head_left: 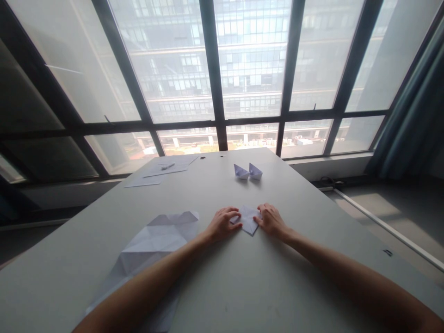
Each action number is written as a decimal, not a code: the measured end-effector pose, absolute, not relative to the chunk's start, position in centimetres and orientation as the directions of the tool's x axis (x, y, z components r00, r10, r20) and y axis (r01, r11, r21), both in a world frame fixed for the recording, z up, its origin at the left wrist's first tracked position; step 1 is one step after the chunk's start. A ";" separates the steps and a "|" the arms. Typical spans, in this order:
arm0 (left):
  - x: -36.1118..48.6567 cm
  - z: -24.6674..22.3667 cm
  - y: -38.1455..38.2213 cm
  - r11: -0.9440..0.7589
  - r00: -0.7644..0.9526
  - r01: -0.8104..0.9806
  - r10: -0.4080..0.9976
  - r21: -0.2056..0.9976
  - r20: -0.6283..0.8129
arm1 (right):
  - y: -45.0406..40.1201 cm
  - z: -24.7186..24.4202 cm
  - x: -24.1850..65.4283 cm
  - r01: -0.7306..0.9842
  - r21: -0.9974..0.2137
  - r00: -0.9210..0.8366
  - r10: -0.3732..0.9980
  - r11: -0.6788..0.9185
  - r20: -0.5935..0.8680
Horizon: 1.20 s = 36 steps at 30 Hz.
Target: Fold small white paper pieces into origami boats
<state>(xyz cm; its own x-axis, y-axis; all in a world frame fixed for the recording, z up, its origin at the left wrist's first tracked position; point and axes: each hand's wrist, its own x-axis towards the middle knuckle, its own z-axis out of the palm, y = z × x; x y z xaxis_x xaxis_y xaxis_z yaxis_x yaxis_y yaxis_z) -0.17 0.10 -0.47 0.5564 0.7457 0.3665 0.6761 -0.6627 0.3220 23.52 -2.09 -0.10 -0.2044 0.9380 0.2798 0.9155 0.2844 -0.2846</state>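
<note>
A small square of folded white paper (pixel 248 220) lies on the table, turned so one corner points toward me, with crease lines running across it. My left hand (pixel 225 222) pinches its left corner, the fingers curled over the edge. At the opposite corner my right hand (pixel 271 219) grips the paper between thumb and fingers. The fingertips partly cover both side corners. Beyond my hands, two folded paper boats (pixel 242 172) stand side by side.
A large creased paper sheet (pixel 152 240) lies under and beside my left forearm. Farther back on the white table (pixel 208 194) are flat paper sheets (pixel 173 169) with a pen-like object (pixel 168 166) on top. Tall windows rise behind the table; a curtain (pixel 409 106) hangs right.
</note>
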 end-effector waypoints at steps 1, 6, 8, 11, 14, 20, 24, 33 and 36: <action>-0.1 -0.4 0.0 -0.669 0.562 0.672 0.740 0.319 0.370 | -2.3 0.1 23.4 0.929 -0.264 -0.187 0.945 0.259 0.268; 0.2 0.0 -0.7 -0.717 0.618 0.624 0.696 0.310 0.365 | -2.6 0.5 23.2 0.953 -0.235 -0.138 0.965 0.191 0.223; 0.3 0.1 -0.8 -0.721 0.627 0.610 0.693 0.330 0.355 | -2.4 0.2 23.5 0.946 -0.267 -0.129 0.969 0.184 0.213; 0.3 -0.2 -0.8 -0.697 0.595 0.631 0.717 0.342 0.363 | -1.9 -0.7 23.8 0.916 -0.349 -0.118 0.963 0.200 0.244; 0.3 -0.6 -0.7 -0.644 0.537 0.701 0.760 0.306 0.367 | -1.4 -1.5 24.0 0.843 -0.482 -0.090 0.947 0.237 0.309; 0.4 -0.6 -0.6 -0.565 0.451 0.778 0.806 0.275 0.383 | -0.6 -1.9 24.1 0.586 -0.751 -0.066 0.942 0.303 0.329; 0.3 -0.3 -0.5 -0.550 0.439 0.759 0.828 0.349 0.350 | -0.1 -1.8 24.1 0.398 -0.839 -0.060 0.923 0.371 0.380; 0.3 0.8 -0.9 -0.553 0.373 0.679 0.826 0.483 0.423 | -0.1 -1.2 23.9 0.327 -0.833 -0.039 0.886 0.447 0.461; 0.2 0.6 -0.8 -0.566 0.360 0.660 0.815 0.494 0.454 | 0.0 -1.3 23.8 0.280 -0.830 -0.117 0.875 0.483 0.470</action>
<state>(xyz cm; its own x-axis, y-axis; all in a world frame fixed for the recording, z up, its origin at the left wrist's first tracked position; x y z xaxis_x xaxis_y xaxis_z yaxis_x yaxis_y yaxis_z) 0.18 -0.82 0.62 0.3600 0.8152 0.4538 0.6595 -0.5664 0.4942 23.83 -0.02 -1.33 -0.1165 0.8751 0.4697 0.2802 0.4827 -0.8297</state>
